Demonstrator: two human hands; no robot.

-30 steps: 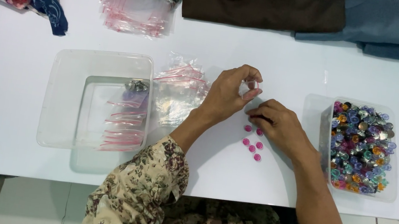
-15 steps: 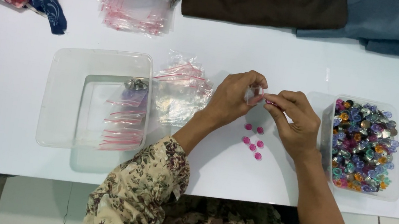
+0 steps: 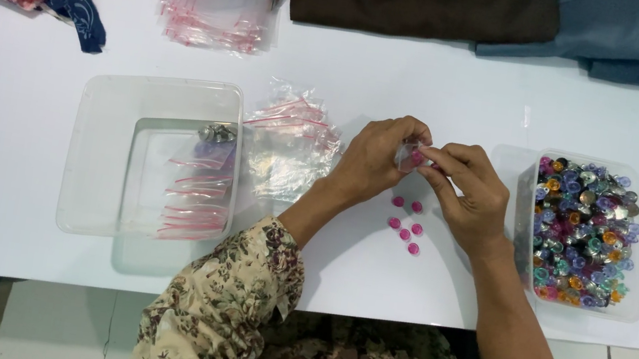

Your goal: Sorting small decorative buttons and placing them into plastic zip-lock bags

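Between both hands (image 3: 423,174), a small clear bag (image 3: 407,156) is pinched.

Over the white table (image 3: 452,98), the left hand (image 3: 373,162) pinches a small clear zip bag (image 3: 407,156) while the right hand (image 3: 467,190) presses a pink button (image 3: 418,158) at its mouth. Just below the bag, five more pink buttons (image 3: 407,222) lie loose. Right of the bag stands a clear tub of mixed coloured buttons (image 3: 582,234); left of it, a heap of empty zip bags (image 3: 286,144), then a clear tray (image 3: 152,157).
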